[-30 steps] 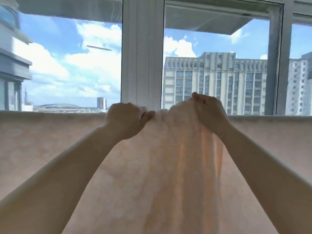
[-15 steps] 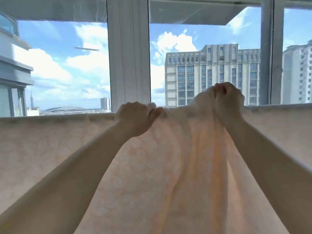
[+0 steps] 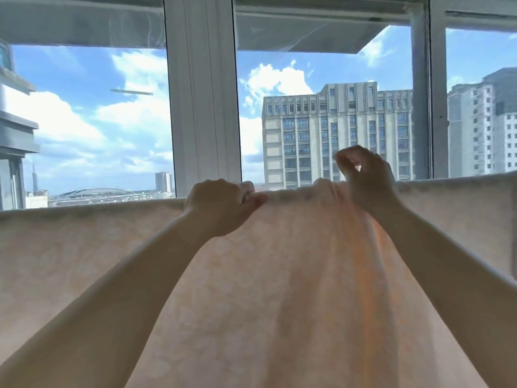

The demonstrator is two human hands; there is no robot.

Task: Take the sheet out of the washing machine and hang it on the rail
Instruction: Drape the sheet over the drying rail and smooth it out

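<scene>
A pale peach patterned sheet (image 3: 279, 275) hangs across the whole view, and its top fold runs level in front of the window. The rail under that fold is hidden by the cloth. My left hand (image 3: 223, 204) grips the sheet's top edge near the middle, fingers curled over the fold. My right hand (image 3: 366, 177) is raised just above the edge further right. Its fingers are loosely curled, daylight shows between thumb and forefinger, and no cloth is in them. A small bunch of sheet stands up just left of that hand.
Behind the sheet is a large window with a white frame post (image 3: 202, 93) and a grey post (image 3: 428, 93). Tall buildings (image 3: 335, 135) and sky show through the glass. The washing machine is out of view.
My right hand has let go of the bunched cloth it held up, and that part has dropped back to the fold. My left hand keeps its grip.
</scene>
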